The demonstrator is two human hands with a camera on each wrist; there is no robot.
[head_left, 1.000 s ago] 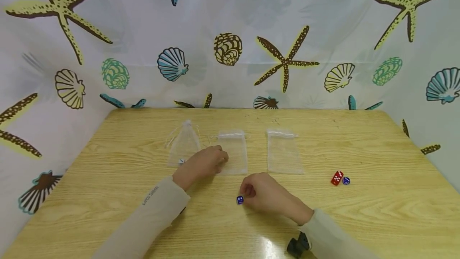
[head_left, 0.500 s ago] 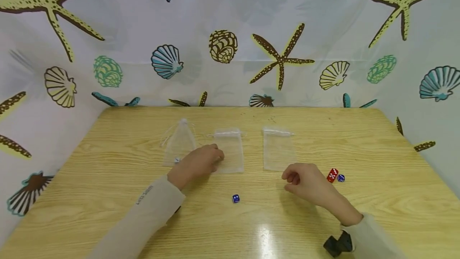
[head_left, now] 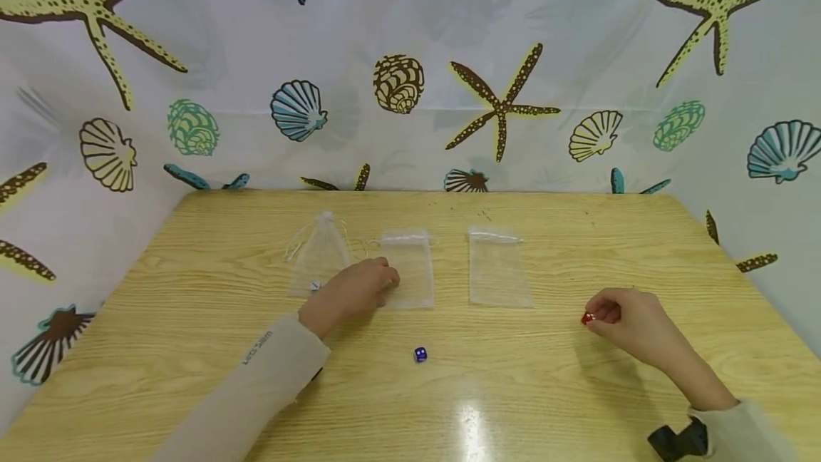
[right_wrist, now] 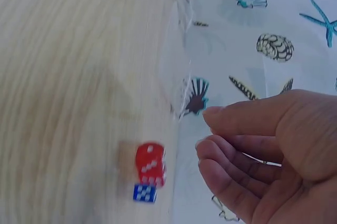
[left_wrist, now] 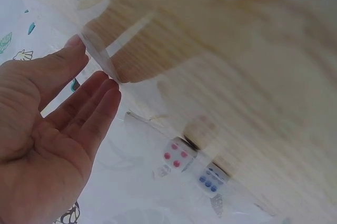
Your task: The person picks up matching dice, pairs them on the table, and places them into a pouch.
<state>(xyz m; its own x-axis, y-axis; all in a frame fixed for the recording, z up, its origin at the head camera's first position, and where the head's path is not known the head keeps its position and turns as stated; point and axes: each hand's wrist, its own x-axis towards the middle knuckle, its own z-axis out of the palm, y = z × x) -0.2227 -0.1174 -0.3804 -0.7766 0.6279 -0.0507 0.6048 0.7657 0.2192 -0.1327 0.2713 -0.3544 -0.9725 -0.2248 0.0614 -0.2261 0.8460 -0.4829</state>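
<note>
My left hand (head_left: 359, 286) is at the middle sheer drawstring bag (head_left: 413, 276); in the left wrist view its thumb and fingertips touch the bag's edge, with a gap between them. Fingers loosely bent, my right hand (head_left: 631, 323) hovers by the red dice (right_wrist: 150, 163), which lie together with a small blue die (right_wrist: 145, 193). In the right wrist view the fingertips stand apart from these dice. In the head view the hand hides part of the group. Another blue die (head_left: 420, 354) lies by itself at the front middle.
On the left, a closed sheer pouch (head_left: 321, 255) contains white dice (left_wrist: 178, 153), one with red pips and one with blue. A third sheer bag (head_left: 500, 273) lies flat to the right of the middle one. Behind the wooden table (head_left: 212, 234) hangs a shell-and-starfish curtain (head_left: 423, 6).
My right hand has left the lone blue die and moved right to the red dice. The left hand stays at the middle bag. The head view has shifted slightly.
</note>
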